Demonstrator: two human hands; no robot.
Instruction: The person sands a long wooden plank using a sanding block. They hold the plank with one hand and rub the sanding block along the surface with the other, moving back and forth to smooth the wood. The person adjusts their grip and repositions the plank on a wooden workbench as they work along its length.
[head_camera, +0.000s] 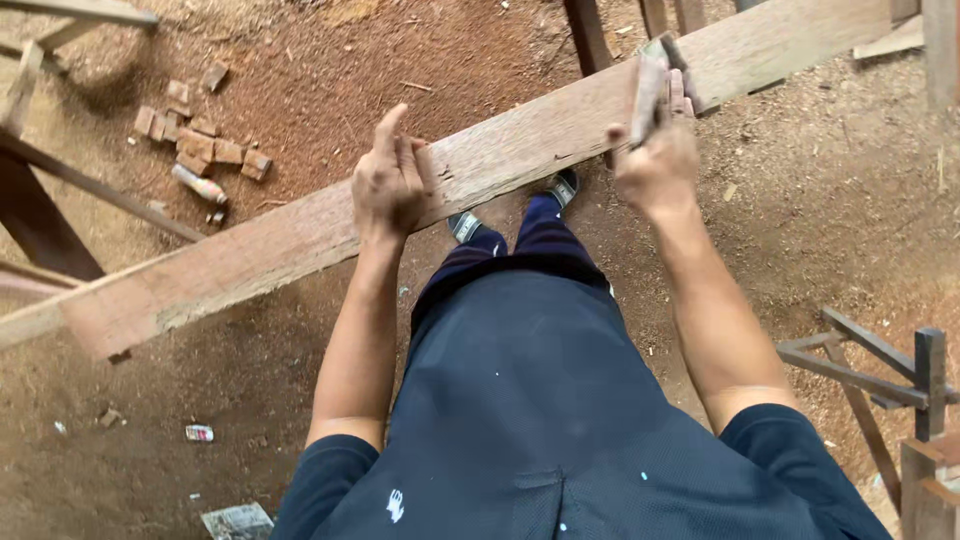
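Person: stands over the work in a dark blue shirt (520, 420) and dark trousers, sandalled feet (515, 205) showing just under the plank.
Left hand (388, 185): half-curled, forefinger raised, other fingers bent; rests against the near edge of the plank, gripping nothing.
Right hand (655, 160): wrapped tight around a small weathered wooden block (650, 95), held upright over the plank's top face; whether the block touches the wood, cannot tell.
Plank (300, 235): long, rough, pale reddish board, running aslant from lower left to upper right, raised off the ground across the person's front.
Floor (300, 60): red-brown dirt and sawdust.
Far left: cluster of small wood offcuts (200, 145) on the floor, a small bottle (200, 185) lying beside them.
Right edge: dark timber frame (890, 370), well apart from the hands.
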